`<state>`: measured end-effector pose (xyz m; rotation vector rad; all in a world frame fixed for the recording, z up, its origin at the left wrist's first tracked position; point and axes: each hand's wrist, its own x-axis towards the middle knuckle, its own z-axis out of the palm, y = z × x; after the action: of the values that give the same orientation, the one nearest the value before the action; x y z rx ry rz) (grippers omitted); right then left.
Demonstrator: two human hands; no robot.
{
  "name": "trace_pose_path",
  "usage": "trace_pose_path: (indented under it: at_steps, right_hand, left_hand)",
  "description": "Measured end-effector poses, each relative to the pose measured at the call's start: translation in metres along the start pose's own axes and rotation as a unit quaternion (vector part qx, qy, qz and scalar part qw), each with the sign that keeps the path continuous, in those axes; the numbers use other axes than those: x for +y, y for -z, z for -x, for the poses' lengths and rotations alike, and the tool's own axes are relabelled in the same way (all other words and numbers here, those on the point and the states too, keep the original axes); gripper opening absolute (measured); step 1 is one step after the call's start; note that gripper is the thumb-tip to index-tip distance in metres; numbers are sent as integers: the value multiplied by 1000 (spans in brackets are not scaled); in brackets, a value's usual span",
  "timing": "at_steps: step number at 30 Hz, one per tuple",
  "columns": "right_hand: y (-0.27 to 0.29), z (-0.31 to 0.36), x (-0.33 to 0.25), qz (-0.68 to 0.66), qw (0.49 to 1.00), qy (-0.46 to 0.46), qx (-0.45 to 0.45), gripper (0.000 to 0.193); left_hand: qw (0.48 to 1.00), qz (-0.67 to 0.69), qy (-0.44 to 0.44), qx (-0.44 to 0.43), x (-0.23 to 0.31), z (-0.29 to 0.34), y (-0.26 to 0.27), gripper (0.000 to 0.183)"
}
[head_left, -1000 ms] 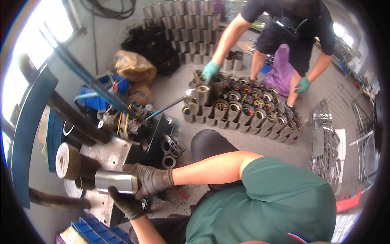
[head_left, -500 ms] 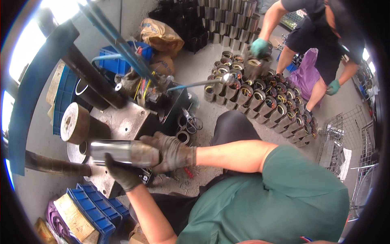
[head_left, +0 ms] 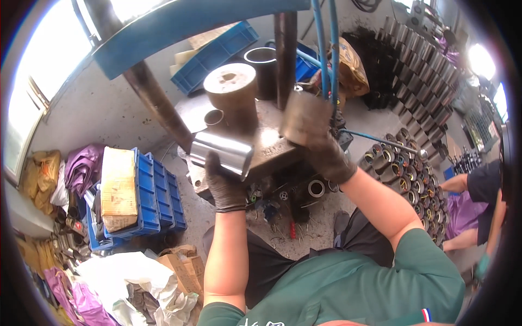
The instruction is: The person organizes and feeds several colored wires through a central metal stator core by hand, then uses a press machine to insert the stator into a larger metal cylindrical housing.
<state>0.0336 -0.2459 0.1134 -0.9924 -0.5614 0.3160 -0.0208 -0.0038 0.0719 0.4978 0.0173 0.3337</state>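
Observation:
My left hand (head_left: 224, 187), in a dark, dirty glove, is closed around a shiny metal cylinder (head_left: 220, 154), held tilted in front of the press plate. In my right hand (head_left: 329, 157), also gloved, is a duller grey-brown metal cylinder (head_left: 307, 118), blurred by motion. It is raised over the plate's right side, apart from the shiny one. Just beyond both hands is the steel plate (head_left: 269, 138) of a press. A thick round block (head_left: 231, 81) with a pale top stands on it, beside a dark open ring (head_left: 261, 57).
A blue crossbeam (head_left: 201, 30) and steel columns (head_left: 157, 103) frame the plate. Blue crates (head_left: 157, 190) with a cardboard box stand at left. Rows of wire-filled cylinders (head_left: 413, 185) stand on the floor at right, near another person (head_left: 484, 190). A blue lever (head_left: 375, 140) sticks out there.
The shiny cylinder and the duller one were end to end between my hands; now they are apart, one in each hand. My view has swung left, toward the press.

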Motion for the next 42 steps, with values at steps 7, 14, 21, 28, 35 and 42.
trace_pose_path:
  at_steps: [7,14,21,28,35,42]
  right_hand:
    - [-37,-176,23,207,942,261,40,83]
    - [-13,-233,39,501,832,185,152,73]
    - [13,-107,21,184,983,-11,-1,46]
    - [64,41,-28,228,921,-317,-1,40]
    - [159,144,-96,411,846,-318,124,29]
    - [269,309,-77,280,816,-189,470,32]
  left_hand:
    - [998,-14,-53,-12,-14,-12,10,70]
    - [863,-428,-268,1,-40,-34,16,69]
    - [821,-489,-274,-108,-47,-8,-3,82]
    - [716,-591,-183,-323,-90,35,-39,88]
    - [804,-493,-14,-332,-157,25,21,65]
    - [759,-519,100,-380,-157,36,45,67]
